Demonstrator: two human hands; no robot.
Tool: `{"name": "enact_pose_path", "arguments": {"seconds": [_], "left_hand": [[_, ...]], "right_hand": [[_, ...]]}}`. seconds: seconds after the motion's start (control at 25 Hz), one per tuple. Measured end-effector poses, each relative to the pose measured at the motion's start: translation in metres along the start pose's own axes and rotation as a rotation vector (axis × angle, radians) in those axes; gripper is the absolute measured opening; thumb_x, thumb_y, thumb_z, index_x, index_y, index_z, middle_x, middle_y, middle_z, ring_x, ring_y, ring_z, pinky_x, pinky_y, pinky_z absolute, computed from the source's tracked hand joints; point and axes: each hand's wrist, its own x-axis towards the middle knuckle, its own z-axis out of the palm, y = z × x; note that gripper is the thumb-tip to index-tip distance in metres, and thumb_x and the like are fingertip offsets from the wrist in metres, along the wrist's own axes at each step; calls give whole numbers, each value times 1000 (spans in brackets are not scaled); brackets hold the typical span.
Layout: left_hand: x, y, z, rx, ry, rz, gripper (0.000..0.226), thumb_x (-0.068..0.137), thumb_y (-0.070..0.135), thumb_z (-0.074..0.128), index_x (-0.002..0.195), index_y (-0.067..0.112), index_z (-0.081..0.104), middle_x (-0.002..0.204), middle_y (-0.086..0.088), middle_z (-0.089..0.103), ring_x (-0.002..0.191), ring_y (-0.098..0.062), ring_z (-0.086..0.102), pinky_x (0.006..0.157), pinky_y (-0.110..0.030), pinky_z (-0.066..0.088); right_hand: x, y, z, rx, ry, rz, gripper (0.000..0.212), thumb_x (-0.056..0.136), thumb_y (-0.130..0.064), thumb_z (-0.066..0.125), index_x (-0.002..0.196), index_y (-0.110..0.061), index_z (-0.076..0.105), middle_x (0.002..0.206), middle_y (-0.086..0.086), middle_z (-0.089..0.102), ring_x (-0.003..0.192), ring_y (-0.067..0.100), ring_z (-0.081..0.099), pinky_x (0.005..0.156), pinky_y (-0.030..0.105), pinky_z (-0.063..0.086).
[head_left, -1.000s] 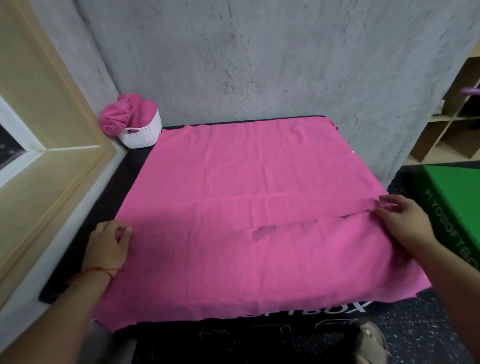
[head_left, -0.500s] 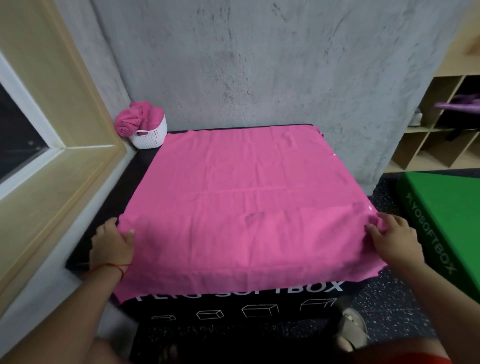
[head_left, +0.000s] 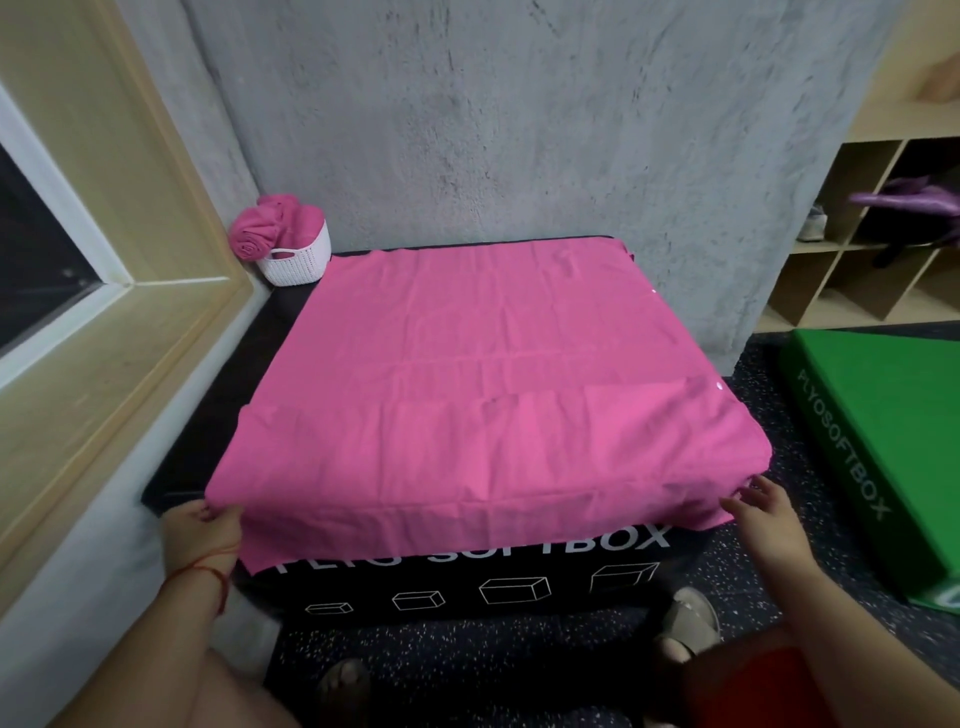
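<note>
A large pink cloth (head_left: 483, 374) lies spread over the top of a black soft box (head_left: 467, 587), its near edge hanging over the box's front face. My left hand (head_left: 205, 535) pinches the cloth's near left corner at the box's front edge. My right hand (head_left: 763, 514) holds the near right corner, fingers curled onto the fabric. A fold line runs across the cloth a little behind the front edge.
A white woven basket (head_left: 298, 260) with rolled pink towels (head_left: 260, 228) stands at the box's back left corner. A wooden window frame (head_left: 104, 332) runs along the left. A green soft box (head_left: 883, 436) lies on the floor at right, wooden shelves (head_left: 872, 260) behind it.
Both hands have slid toward me along the cloth's side edges to its near corners. The view has pulled back, and the cloth's near edge now hangs lower over the box front.
</note>
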Motion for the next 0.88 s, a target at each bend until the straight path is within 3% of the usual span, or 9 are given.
{"name": "enact_pose_path", "arguments": {"seconds": [0.16,0.24,0.32,0.4,0.56,0.68,0.76,0.84,0.88], "left_hand": [[10,-17,-6,-35,-145,-235,18,80,16,77,74,0,71,67,-14,61,71,-23,54,68,-38,43],[12,-19,-4,24,-196,-286,14,82,12,78,76,1,70,69,-15,62,71,-25,56,70,-39,45],[9,-14,-3,55,-183,-296,23,71,16,82,71,3,64,68,-14,59,67,-25,52,69,-39,44],[8,-11,-3,62,-162,-281,28,60,25,78,71,6,61,69,-15,58,66,-25,50,68,-41,45],[11,-13,-4,97,-175,-311,19,80,14,82,87,8,65,89,-20,66,76,-30,56,73,-42,46],[10,-11,-1,-4,-220,-319,17,85,15,79,98,10,69,103,-18,71,95,-31,64,80,-41,44],[2,-4,-4,-78,-251,-360,15,92,15,73,105,13,68,106,-13,69,102,-29,62,84,-39,41],[0,0,-9,-128,-264,-373,17,88,20,75,100,10,69,97,-15,68,92,-29,61,79,-38,41],[2,-3,-12,-137,-268,-402,29,79,28,80,95,6,70,88,-16,68,83,-28,61,74,-38,43]], "right_hand": [[4,2,-7,2,25,53,74,95,-9,72,159,-21,39,154,5,53,136,31,56,116,58,44],[26,17,-10,-27,34,50,75,89,-13,76,156,-20,45,152,5,57,134,31,58,116,57,45],[51,37,-10,-54,35,36,75,77,-24,78,147,-23,54,143,6,64,126,30,63,112,57,49],[50,32,-4,-77,50,24,66,78,-24,78,141,-20,57,134,7,68,121,30,65,109,56,50],[12,2,4,-130,77,21,28,90,-11,74,116,-11,65,107,12,69,100,32,64,93,46,51],[9,2,4,-150,67,12,19,90,-16,74,107,-7,72,94,13,74,86,32,70,88,49,58],[7,4,2,-181,53,27,25,94,-25,72,113,-8,75,100,14,76,91,35,72,93,53,59],[4,8,0,-159,28,37,34,100,-31,66,122,-7,73,114,17,74,100,37,71,97,53,57],[3,10,-1,-136,23,36,35,101,-34,64,123,-7,73,116,17,74,102,38,70,98,55,57]]}}
